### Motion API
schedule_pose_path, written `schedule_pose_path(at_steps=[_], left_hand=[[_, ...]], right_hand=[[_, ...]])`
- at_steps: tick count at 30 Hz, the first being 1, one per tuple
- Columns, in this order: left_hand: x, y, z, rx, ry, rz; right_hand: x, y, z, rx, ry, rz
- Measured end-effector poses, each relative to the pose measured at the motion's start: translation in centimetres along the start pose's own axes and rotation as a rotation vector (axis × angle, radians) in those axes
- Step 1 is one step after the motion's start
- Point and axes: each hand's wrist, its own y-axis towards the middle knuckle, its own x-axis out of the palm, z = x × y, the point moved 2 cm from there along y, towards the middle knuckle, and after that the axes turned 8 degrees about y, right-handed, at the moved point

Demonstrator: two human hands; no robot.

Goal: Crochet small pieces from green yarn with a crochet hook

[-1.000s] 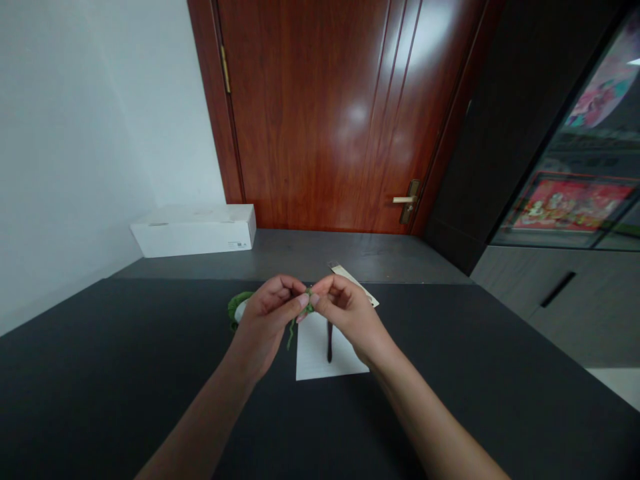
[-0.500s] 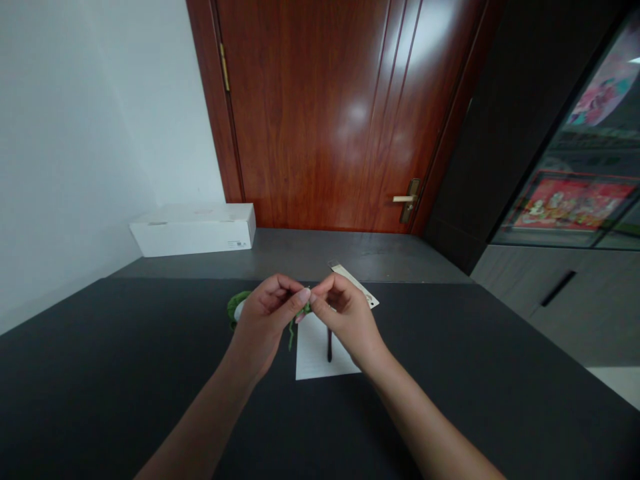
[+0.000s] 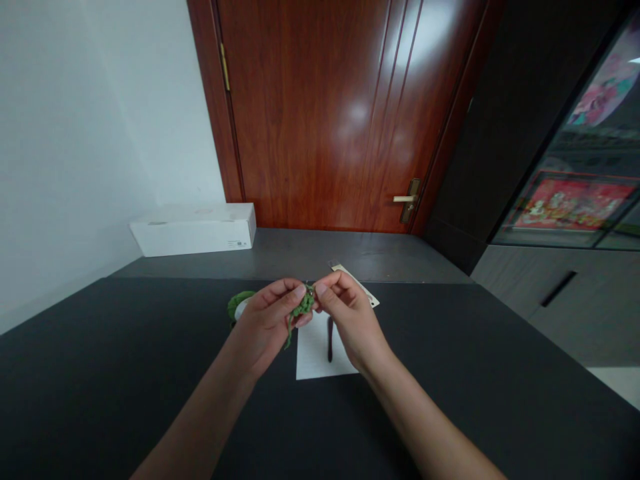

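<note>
A small piece of green crochet (image 3: 303, 305) is pinched between the thumb and fingers of my left hand (image 3: 267, 319), and a loose yarn tail (image 3: 289, 335) hangs below it. At the piece's upper right edge, my right hand (image 3: 346, 308) is closed in a pinch. A tiny shiny thing shows at those fingertips, too small to name. Beneath the hands, a slim dark stick-like tool (image 3: 330, 341) lies on a sheet of white paper (image 3: 311, 360). Behind my left hand sits a green yarn ball (image 3: 239, 301), partly hidden, with a white part at its side.
A flat cream-coloured strip, like a ruler or card (image 3: 367, 293), lies beyond my right hand. On the left at the back stands a long white box (image 3: 195, 233). The black tabletop (image 3: 125, 373) reaches toward a wooden door (image 3: 320, 133).
The green crochet piece has turned and shows more of its face between my hands. My right fingertips have shifted slightly right, and the yarn tail hangs a little further left.
</note>
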Motion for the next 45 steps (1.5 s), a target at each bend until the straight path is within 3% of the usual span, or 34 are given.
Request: schedule_pose_path(at_steps=[8,15,26,32,45], left_hand=[[-0.1,0.0,-0.1,-0.018,-0.017,-0.045],[-0.3,0.0,-0.4,-0.055,0.005,-0.066],[-0.3,-0.1,-0.4,-0.118,-0.088,-0.055],[-0.5,0.1,-0.6,-0.114,-0.094,-0.037],[-0.4,0.1,-0.6,-0.114,-0.060,-0.012]], right_hand=[[-0.2,0.2,0.4,0.086,0.201,0.070],[0.0,0.2,0.4,0.093,0.206,0.024],[0.2,-0.3,-0.6,-0.065,-0.093,0.072],[0.1,-0.4,-0.4,-0.096,-0.134,0.059],[0.9,-1.4,-1.2,-0.368,-0.452,0.087]])
